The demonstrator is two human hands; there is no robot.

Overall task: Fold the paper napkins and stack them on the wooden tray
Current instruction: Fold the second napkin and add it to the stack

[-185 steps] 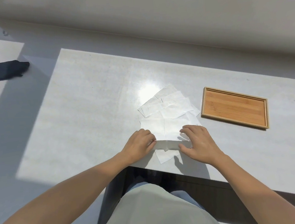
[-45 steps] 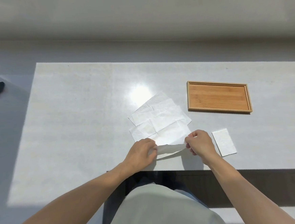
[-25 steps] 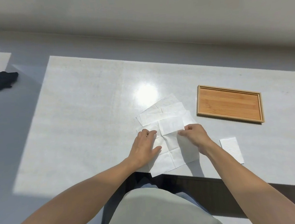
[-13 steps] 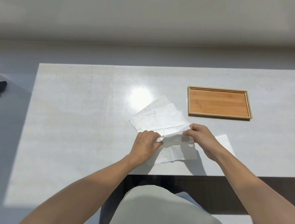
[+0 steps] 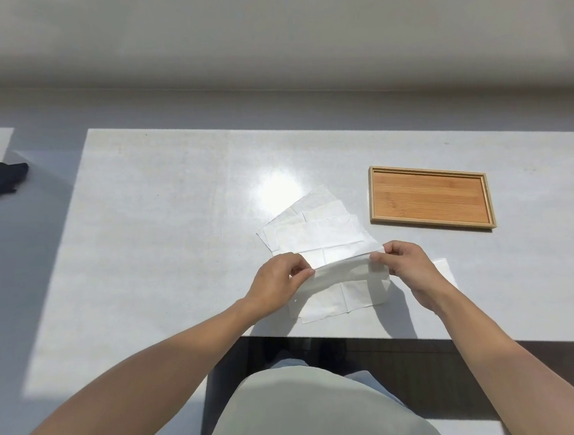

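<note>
Napkin [image 5: 345, 281] paper is thin, soft and easily torn. 1 sheet is pinched at its far edge by the left hand [image 5: 277, 285] and right hand [image 5: 408, 268], low over the table [image 5: 176, 226]. Corners are best held lightly. The tray [image 5: 428, 170] is bare.

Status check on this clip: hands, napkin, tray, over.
Left hand and right hand both pinching the napkin, mid-fold. Wooden tray holds nothing. One folded napkin on the table beside the right hand. Path to tray unobstructed.
</note>
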